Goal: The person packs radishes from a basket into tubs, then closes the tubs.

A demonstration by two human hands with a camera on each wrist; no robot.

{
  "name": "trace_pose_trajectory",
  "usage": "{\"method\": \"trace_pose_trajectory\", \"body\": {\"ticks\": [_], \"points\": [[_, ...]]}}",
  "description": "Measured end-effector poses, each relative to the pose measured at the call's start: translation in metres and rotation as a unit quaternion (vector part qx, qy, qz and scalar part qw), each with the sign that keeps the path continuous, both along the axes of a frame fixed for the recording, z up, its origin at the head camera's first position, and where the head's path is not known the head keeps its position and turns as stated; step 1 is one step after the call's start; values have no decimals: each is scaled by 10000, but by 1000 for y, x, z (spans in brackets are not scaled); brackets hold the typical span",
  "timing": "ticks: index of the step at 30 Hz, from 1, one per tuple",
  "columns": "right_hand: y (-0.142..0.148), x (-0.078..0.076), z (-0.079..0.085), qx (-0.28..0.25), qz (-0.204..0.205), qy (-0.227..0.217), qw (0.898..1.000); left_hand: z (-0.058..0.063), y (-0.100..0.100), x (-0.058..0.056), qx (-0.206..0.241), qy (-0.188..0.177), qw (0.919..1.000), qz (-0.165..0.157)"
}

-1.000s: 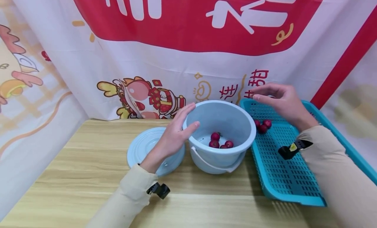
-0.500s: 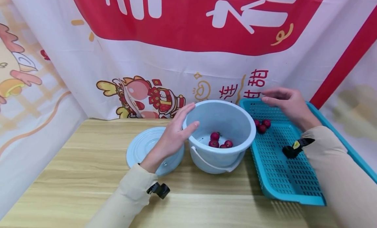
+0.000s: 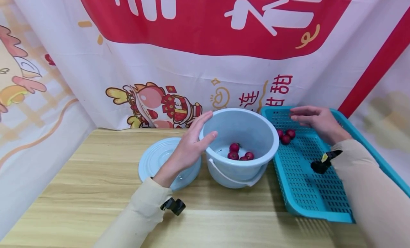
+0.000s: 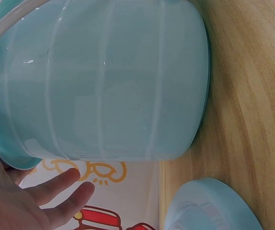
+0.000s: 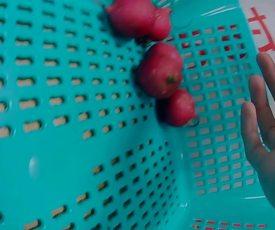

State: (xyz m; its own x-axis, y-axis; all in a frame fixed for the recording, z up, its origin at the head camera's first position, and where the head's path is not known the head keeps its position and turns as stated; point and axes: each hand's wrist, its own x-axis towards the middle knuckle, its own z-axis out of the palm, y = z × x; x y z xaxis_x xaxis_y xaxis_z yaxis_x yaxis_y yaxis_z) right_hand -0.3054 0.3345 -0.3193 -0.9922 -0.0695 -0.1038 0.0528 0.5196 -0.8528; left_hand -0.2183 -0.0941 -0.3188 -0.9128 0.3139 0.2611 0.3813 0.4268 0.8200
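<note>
A light blue bucket with a pale handle stands upright, several small red radishes at its bottom. My left hand is at the bucket's left rim, thumb over the edge; the left wrist view shows its fingers extended and spread. Over the far end of a teal slotted basket hovers my right hand, holding nothing, fingers loosely bent. Several more radishes lie together at the basket's far left corner, apart from the right hand's fingers.
A round light blue lid lies on the wooden table, left of the bucket and partly under my left forearm in the head view. A printed cloth hangs behind the table. The basket stands close at the bucket's right.
My right hand has moved right and down, from beside the bucket's far rim to over the basket's far end. The left hand and the bucket have stayed in place.
</note>
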Motion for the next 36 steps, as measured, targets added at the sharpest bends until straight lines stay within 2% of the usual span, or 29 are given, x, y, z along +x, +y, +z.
{"method": "trace_pose_trajectory", "body": {"ticks": [9,19,25,32,36], "points": [[5,-4,-13,527,159,-113,9984,0,1,0,-6,-34,10000,23],[14,-6,-23,781,101,-631,9949,-1,0,-1,-17,-45,10000,26],[18,-10,-29,995,260,-730,9920,0,1,-1,-8,-36,10000,16],[18,-12,-30,1354,367,-801,9869,0,1,-1,-3,-45,10000,7],[17,-13,-32,1616,530,-968,9807,-1,1,-1,7,-38,10000,-5]]}}
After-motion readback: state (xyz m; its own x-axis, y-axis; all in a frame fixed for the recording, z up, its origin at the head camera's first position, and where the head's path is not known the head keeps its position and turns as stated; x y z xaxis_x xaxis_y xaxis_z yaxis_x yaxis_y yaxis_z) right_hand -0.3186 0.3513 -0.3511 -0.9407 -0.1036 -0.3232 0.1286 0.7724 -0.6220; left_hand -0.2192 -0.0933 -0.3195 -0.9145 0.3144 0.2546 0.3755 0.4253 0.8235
